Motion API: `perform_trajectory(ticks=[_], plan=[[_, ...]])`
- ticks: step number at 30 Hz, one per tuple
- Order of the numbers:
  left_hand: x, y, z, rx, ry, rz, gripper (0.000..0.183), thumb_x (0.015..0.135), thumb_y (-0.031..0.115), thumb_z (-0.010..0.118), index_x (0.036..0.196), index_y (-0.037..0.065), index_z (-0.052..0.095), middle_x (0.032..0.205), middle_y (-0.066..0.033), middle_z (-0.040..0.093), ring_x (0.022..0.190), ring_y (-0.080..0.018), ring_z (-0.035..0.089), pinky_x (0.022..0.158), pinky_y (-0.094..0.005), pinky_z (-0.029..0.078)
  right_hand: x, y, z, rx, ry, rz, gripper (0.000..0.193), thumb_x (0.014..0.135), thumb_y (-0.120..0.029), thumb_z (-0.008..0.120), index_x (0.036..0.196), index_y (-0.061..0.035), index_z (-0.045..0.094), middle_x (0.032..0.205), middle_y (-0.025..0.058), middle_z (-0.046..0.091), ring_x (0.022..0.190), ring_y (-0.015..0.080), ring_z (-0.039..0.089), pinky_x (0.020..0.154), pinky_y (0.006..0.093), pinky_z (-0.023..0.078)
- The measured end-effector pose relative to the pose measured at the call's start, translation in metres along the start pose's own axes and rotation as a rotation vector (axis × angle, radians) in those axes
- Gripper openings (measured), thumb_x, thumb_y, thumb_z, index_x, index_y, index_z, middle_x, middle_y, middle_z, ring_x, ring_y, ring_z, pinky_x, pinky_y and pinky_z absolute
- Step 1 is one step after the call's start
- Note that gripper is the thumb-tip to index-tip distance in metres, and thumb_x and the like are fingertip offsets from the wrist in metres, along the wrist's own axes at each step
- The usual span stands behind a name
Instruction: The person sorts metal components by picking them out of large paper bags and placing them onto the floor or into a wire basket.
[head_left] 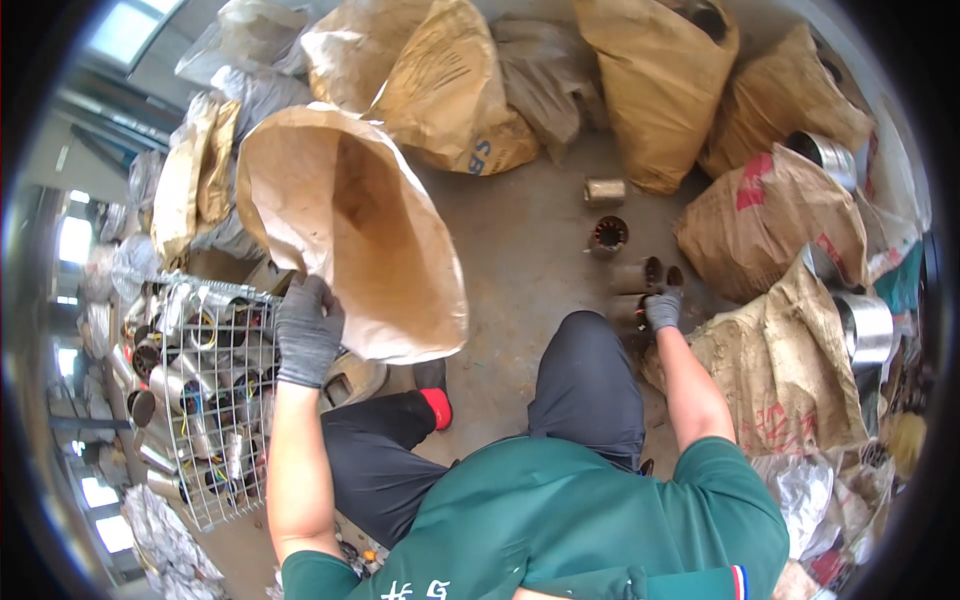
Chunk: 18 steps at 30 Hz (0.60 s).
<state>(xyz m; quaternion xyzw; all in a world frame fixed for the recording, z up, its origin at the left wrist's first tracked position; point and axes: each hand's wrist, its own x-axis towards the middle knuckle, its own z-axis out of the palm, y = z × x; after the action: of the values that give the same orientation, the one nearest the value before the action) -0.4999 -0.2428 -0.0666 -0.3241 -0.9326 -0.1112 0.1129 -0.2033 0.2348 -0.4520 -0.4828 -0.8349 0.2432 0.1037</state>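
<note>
My left hand point(309, 328), in a grey knit glove, grips the near rim of a large brown paper sack point(265, 185). The sack's mouth gapes wide toward me, showing its pale inside. Low on the right, my gloved right hand point(663, 309) is closed at the end of a dark metal cylinder point(627, 308) on the floor. Its fingers are partly hidden. Just beyond lies another metal cylinder point(632, 275). Farther off are a toothed, dark-centred motor stator point(609, 235) and a tan cylinder point(604, 191).
Full brown sacks point(455, 95) stand along the back. More sacks point(770, 225) line the right, with shiny metal cylinders point(865, 328) poking out. At my left, a wire basket point(222, 400) holds many metal parts and wires. Concrete floor point(510, 260) lies between.
</note>
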Motion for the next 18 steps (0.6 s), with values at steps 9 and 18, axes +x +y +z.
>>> perform_trajectory(ticks=[9,18], plan=[[0.026,0.028,-0.035,-0.199,0.104,0.135,0.048,0.069,-0.011,0.052,0.110,0.008,0.066,0.117,-0.0224,0.060,0.106,-0.0392,0.061,0.092,-0.0415,0.051,-0.005,-0.121,-0.158,1.770,-0.508,0.201,0.041,0.093,-0.022,0.053,0.127,0.0001,0.059,0.121,0.0168,0.065,0.107,0.0334,0.065,0.093,0.0468,0.053],[0.027,0.052,-0.065,-0.160,0.051,0.149,0.045,0.069,-0.010,0.053,0.106,0.010,0.069,0.109,-0.0160,0.065,0.094,-0.0343,0.065,0.080,-0.0411,0.054,-0.064,-0.309,-0.248,1.196,-0.898,-0.461,0.040,0.091,-0.026,0.055,0.123,-0.0033,0.062,0.118,0.0152,0.066,0.106,0.0312,0.065,0.092,0.0449,0.053]])
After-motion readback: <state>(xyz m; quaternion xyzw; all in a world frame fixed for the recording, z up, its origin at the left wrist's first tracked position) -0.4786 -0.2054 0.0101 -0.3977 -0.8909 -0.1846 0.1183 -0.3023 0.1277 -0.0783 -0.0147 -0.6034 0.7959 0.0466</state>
